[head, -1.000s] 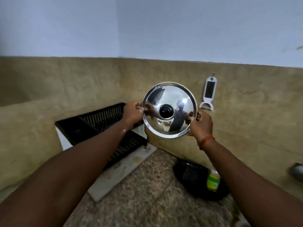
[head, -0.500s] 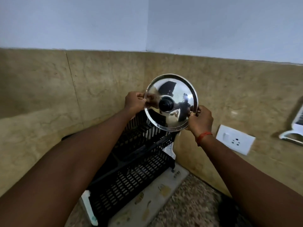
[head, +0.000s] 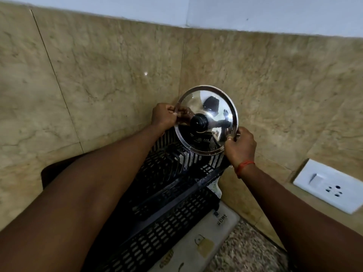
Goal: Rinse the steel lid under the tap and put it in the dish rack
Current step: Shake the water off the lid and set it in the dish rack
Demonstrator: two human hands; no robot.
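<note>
The round steel lid [head: 220, 107] has a black knob [head: 198, 122] and stands nearly upright on edge, its domed side facing me. My left hand [head: 163, 116] grips its left rim. My right hand [head: 240, 146], with a red thread at the wrist, grips the lower right rim. Right beneath the lid is the far end of the black plastic dish rack [head: 172, 195], its upright ribs just below the lid's lower edge. I cannot tell whether the lid touches the ribs.
The rack stands in a corner of beige stone walls, on a printed white mat [head: 198, 246] over a speckled counter [head: 243, 250]. A white switch-and-socket plate [head: 330, 185] is on the right wall. My left forearm hides the rack's left half.
The view has swung left and down toward the rack. Both hands have lowered the lid from above the rack down to its far ribs, tilting it slightly; the grips are unchanged.
</note>
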